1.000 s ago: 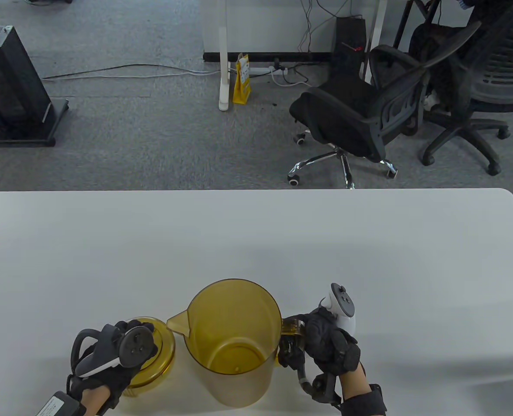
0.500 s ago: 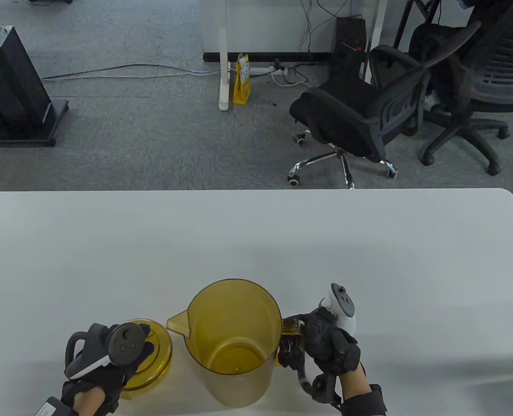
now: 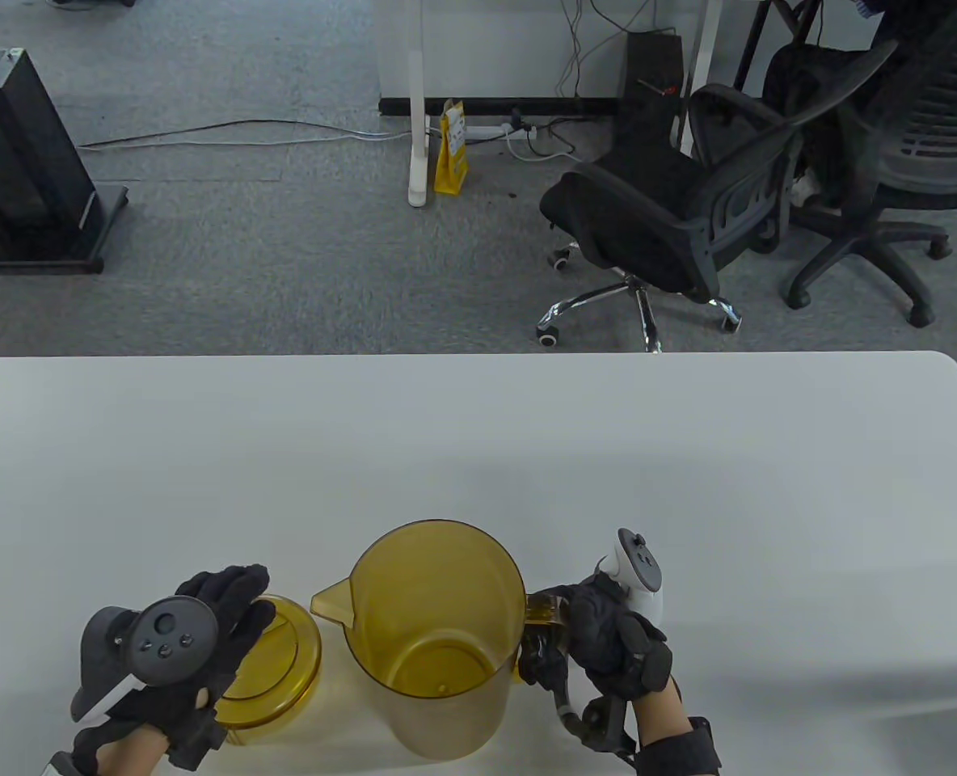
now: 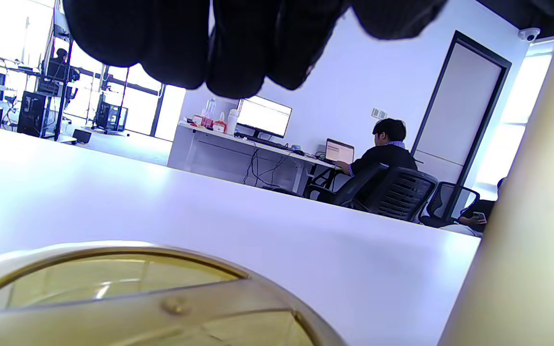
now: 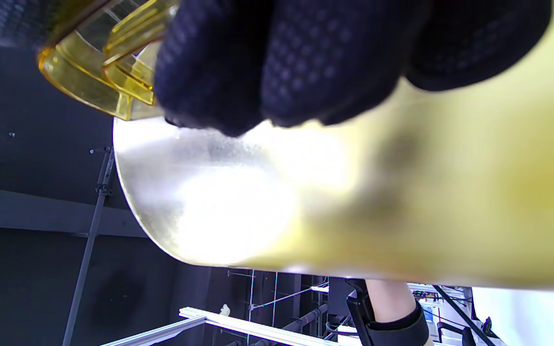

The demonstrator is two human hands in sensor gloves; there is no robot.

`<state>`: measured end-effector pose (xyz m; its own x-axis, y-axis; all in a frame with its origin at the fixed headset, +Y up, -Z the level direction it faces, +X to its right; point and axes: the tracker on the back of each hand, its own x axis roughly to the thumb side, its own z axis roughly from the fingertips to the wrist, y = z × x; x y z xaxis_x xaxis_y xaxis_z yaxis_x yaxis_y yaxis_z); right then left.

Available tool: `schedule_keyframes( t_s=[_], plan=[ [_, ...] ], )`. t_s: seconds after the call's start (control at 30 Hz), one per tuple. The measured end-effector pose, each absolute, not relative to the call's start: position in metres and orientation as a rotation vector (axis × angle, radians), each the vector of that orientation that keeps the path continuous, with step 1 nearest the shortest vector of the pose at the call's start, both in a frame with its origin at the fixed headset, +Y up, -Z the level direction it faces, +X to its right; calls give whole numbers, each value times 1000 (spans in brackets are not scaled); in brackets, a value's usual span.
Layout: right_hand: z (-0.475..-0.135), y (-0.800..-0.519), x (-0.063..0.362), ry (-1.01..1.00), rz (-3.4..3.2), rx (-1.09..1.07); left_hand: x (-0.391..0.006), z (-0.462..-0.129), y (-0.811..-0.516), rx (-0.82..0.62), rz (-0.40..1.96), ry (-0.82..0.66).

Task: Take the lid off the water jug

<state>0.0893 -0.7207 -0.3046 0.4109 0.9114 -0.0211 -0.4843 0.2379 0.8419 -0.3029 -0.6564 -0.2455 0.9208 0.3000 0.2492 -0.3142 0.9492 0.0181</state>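
Note:
An amber see-through water jug (image 3: 434,638) stands open-topped near the table's front edge, spout to the left. Its round amber lid (image 3: 272,675) lies flat on the table just left of the jug; the left wrist view shows the lid (image 4: 128,298) close below. My left hand (image 3: 204,638) hovers over the lid's left part, fingers straight and lifted off it. My right hand (image 3: 600,638) grips the jug's handle (image 3: 545,608) on the right side. In the right wrist view its fingers (image 5: 277,57) curl round the handle (image 5: 99,72) against the jug's wall.
The white table (image 3: 478,453) stretches wide behind and beside the jug. Beyond its far edge are office chairs (image 3: 672,210), a desk leg and cables on grey carpet. A person sits at a desk in the left wrist view's background.
My left hand has let go of the lid, straightened its fingers and drawn back to the left. The lid stays on the table. The right hand and jug have not moved.

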Motion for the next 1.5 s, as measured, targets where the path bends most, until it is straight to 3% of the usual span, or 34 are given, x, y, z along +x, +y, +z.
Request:
schedule_keyframes(
  t_s=[0.4,1.5],
  plan=[
    [-304,-732,87,609,896,802,-316,-257,-690,-85,308,-213],
    [-311,-712,126,374,1229,787,-310,-255,-701,-196,298,-242]
  ],
)
